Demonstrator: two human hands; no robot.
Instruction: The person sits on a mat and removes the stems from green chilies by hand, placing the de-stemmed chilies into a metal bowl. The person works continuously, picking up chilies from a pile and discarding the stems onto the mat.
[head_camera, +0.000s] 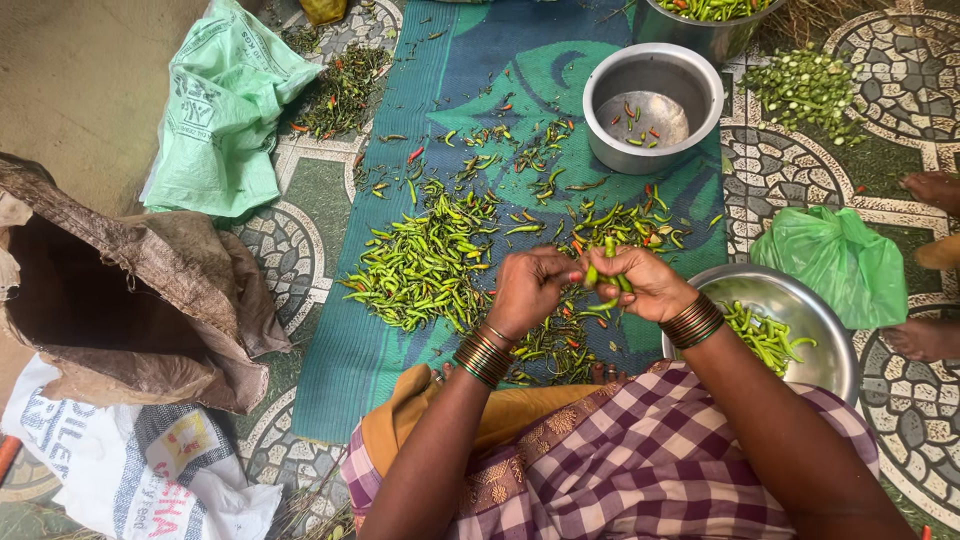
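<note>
Down near the camera, a person is sitting on the floor in a purple checked cloth (640, 470) with a yellow cloth under it. Both hands are wearing stacks of bangles. The left hand (530, 290) is closing its fingers on the end of a green chilli (592, 275), and the right hand (640, 283) is gripping a small bunch of green chillies. The two hands are almost touching, just above the mat.

Just beside the right arm, a shiny steel bowl (810, 320) is holding some green chillies. A green plastic bag (840, 260) is lying next to it on the tiled floor (920, 410), which is showing round stone patterns. Another person's bare feet (930, 190) are resting at the right edge.

Under the hands, a blue and green mat (345, 360) is covering the floor. A big pile of green chillies (430, 260) is spreading over it, with a few red ones mixed in.

On the left, a brown sack (140, 290) is lying open, and a white printed bag (130, 470) is sitting below it.

Farther off, a grey metal pot (650, 105) is holding a few bits. A heap of chilli stems (805, 90) is lying to its right, and a pale green bag (220, 110) is lying far left.
</note>
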